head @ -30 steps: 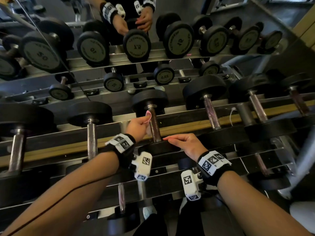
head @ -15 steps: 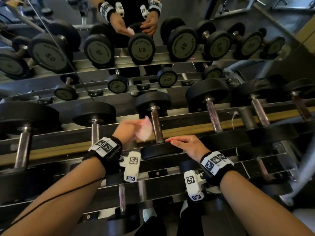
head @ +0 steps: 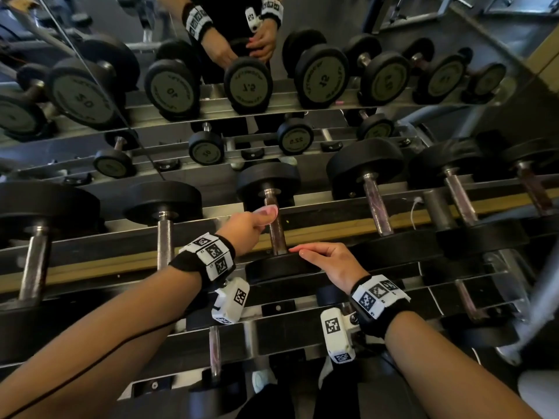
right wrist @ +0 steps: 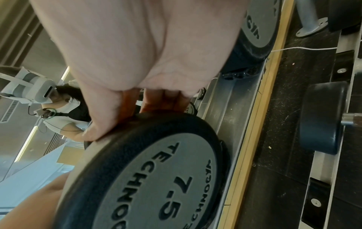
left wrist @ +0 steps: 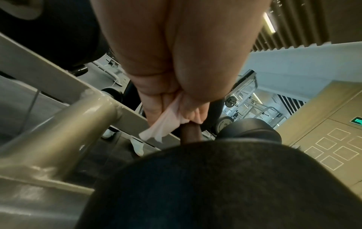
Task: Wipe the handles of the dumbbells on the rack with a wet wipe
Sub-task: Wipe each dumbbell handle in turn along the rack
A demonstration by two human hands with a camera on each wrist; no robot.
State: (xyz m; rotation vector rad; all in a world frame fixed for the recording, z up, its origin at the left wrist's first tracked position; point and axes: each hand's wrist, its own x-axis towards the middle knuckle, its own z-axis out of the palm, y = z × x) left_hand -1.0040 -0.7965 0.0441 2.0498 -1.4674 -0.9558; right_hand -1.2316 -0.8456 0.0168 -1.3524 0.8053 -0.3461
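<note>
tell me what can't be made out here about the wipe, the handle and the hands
- Left hand fingers: head view shows only the hand's back; in the left wrist view the palm hides most of them.
- Wet wipe: only a bunched end shows; how far it wraps the handle is hidden.
- Handle's wetness: too blurred in both views.
- Right hand fingertips: behind the 7.5 dumbbell head in the right wrist view.

Left hand back on handle, wipe seemingly wrapped.
</note>
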